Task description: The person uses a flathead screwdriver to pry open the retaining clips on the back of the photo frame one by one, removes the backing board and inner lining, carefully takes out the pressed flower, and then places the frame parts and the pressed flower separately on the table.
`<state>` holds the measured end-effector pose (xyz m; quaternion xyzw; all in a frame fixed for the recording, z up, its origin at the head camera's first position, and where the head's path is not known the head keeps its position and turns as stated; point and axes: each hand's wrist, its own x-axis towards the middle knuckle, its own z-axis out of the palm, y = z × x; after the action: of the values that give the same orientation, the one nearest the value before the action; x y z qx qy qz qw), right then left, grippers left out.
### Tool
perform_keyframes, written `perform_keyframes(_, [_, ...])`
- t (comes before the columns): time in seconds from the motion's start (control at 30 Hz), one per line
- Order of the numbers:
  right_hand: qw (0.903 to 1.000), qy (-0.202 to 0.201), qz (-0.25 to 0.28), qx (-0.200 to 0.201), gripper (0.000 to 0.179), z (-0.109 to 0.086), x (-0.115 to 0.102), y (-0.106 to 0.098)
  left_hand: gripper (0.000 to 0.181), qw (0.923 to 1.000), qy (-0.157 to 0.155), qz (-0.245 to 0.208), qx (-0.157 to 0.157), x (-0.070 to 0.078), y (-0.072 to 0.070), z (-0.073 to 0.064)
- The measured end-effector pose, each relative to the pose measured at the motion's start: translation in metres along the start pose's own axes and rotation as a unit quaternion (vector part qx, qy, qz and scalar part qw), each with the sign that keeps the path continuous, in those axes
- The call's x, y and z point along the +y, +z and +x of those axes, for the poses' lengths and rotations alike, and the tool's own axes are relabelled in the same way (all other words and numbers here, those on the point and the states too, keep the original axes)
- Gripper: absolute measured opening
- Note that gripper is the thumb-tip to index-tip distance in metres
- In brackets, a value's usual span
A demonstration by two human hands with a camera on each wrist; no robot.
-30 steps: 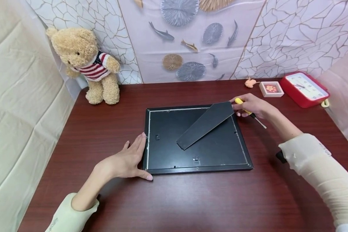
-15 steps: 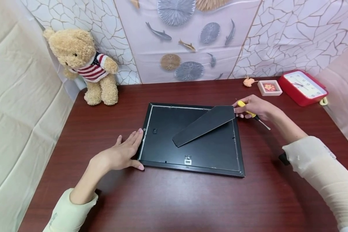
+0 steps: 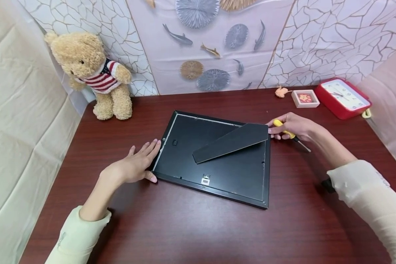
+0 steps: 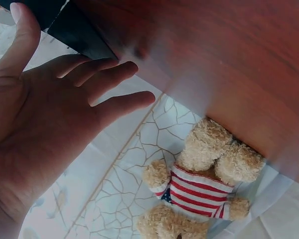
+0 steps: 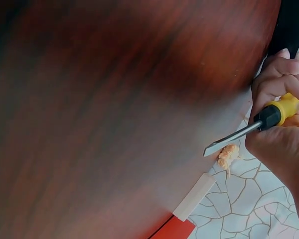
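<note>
A black picture frame [image 3: 231,179] lies face down on the table, turned at a slant, its back panel and hanging hook [image 3: 205,179] showing. Its easel stand [image 3: 234,143] angles across the back toward the upper right corner. My left hand [image 3: 132,165] rests along the frame's left edge with fingers extended and thumb at the near corner; the left wrist view shows the straight fingers [image 4: 122,107] beside the black edge. At the far right corner, my right hand [image 3: 292,126] touches the frame while holding a yellow-handled screwdriver [image 5: 276,113], its flat blade pointing back toward the wrist.
A teddy bear [image 3: 92,73] in a striped sweater sits at the back left. Along the back right stand a small pinkish box [image 3: 305,99], an orange trinket [image 3: 281,92] and a red clock [image 3: 343,98]. Patterned cloth [image 3: 211,44] hangs behind the dark red table [image 3: 198,234].
The picture frame has rotated clockwise on the table: its left side moved away and its right side came nearer. My left hand shifted up and left; my right hand moved slightly right and nearer.
</note>
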<state>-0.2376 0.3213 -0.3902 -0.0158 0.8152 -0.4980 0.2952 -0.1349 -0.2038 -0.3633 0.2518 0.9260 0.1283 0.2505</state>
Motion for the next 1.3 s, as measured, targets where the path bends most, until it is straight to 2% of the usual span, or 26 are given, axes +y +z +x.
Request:
perform_keyframes(0.03, [1.0000, 0.000, -0.002, -0.001, 0.026, -0.001, 0.001, 0.000, 0.120, 1.0000, -0.001, -0.001, -0.001, -0.005, 0.001, 0.003])
perform_keyframes(0.1, [1.0000, -0.001, -0.008, -0.002, 0.029, -0.004, 0.001, 0.000, 0.124, 1.0000, -0.002, -0.006, 0.002, -0.026, 0.009, 0.016])
perform_keyframes(0.13, [0.9999, -0.003, -0.009, -0.003, 0.028, -0.006, 0.002, 0.001, 0.124, 1.0000, -0.007, -0.005, 0.000, -0.027, 0.007, 0.017])
perform_keyframes(0.2, [0.9999, -0.005, -0.014, -0.002, 0.027, -0.009, 0.003, 0.002, 0.126, 0.9999, -0.012, -0.008, 0.000, -0.038, 0.011, 0.026])
perform_keyframes(0.23, [0.9999, -0.005, -0.016, 0.000, 0.027, -0.012, 0.004, 0.003, 0.125, 0.9997, -0.021, -0.002, -0.007, -0.032, 0.005, 0.025])
perform_keyframes(0.33, [0.9995, -0.007, -0.031, 0.001, 0.031, -0.021, 0.007, 0.004, 0.121, 0.9997, -0.021, 0.007, -0.005, -0.030, -0.001, 0.028])
perform_keyframes(0.37, [0.9992, -0.006, -0.040, 0.002, 0.034, -0.025, 0.008, 0.004, 0.120, 0.9998, -0.016, 0.008, 0.001, -0.039, 0.003, 0.034])
perform_keyframes(0.43, [0.9983, -0.004, -0.058, 0.000, 0.038, -0.034, 0.011, 0.004, 0.115, 0.9997, -0.007, 0.020, 0.014, -0.045, 0.003, 0.040])
perform_keyframes(0.53, [0.9965, -0.001, -0.083, -0.006, 0.040, -0.047, 0.017, 0.006, 0.106, 0.9985, -0.002, 0.038, 0.039, -0.067, 0.011, 0.057])
perform_keyframes(0.63, [0.9954, -0.001, -0.095, -0.015, 0.040, -0.059, 0.020, 0.011, 0.094, 0.9974, -0.013, 0.048, 0.052, -0.077, 0.012, 0.069])
perform_keyframes(0.73, [0.9949, -0.003, -0.098, -0.023, 0.038, -0.066, 0.020, 0.017, 0.085, 0.9948, -0.030, 0.082, 0.052, -0.065, 0.001, 0.065])
perform_keyframes(0.87, [0.9942, -0.003, -0.101, -0.037, 0.029, -0.072, 0.015, 0.028, 0.075, 0.9904, -0.059, 0.112, 0.056, -0.038, -0.015, 0.053])
perform_keyframes(1.07, [0.9882, -0.020, -0.130, -0.079, 0.021, -0.077, 0.004, 0.044, 0.069, 0.9818, -0.112, 0.131, 0.079, -0.010, -0.023, 0.047])
perform_keyframes(1.17, [0.9837, -0.035, -0.150, -0.092, 0.017, -0.078, -0.002, 0.052, 0.071, 0.9788, -0.115, 0.135, 0.102, -0.014, -0.018, 0.053])
perform_keyframes(1.2, [0.9824, -0.039, -0.156, -0.095, 0.016, -0.079, -0.003, 0.054, 0.072, 0.9779, -0.112, 0.138, 0.111, -0.020, -0.015, 0.058])
perform_keyframes(1.3, [0.9794, -0.048, -0.163, -0.110, 0.013, -0.081, -0.005, 0.060, 0.079, 0.9776, -0.094, 0.127, 0.139, -0.053, 0.004, 0.082])
